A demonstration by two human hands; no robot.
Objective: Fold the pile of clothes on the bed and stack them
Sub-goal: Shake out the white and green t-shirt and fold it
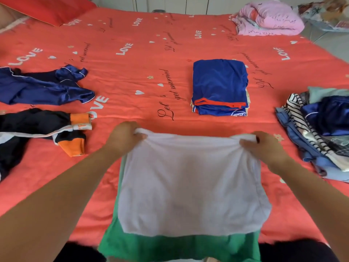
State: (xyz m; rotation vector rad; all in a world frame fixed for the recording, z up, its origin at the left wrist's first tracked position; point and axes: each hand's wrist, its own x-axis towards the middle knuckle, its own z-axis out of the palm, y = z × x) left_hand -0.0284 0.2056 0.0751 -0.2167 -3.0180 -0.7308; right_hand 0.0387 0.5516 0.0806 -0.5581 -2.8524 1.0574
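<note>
Mid-task by the look of it: the left hand and right hand each pinch a top corner of a white shirt, held over a green cloth at the near edge of the bed. Beyond lies one folded blue stack, while the pile at right, the black-orange top and the navy piece at left look unfolded. The sheet print reads "LOVE" and "Let's get married"; the stack's logo is unreadable.
</note>
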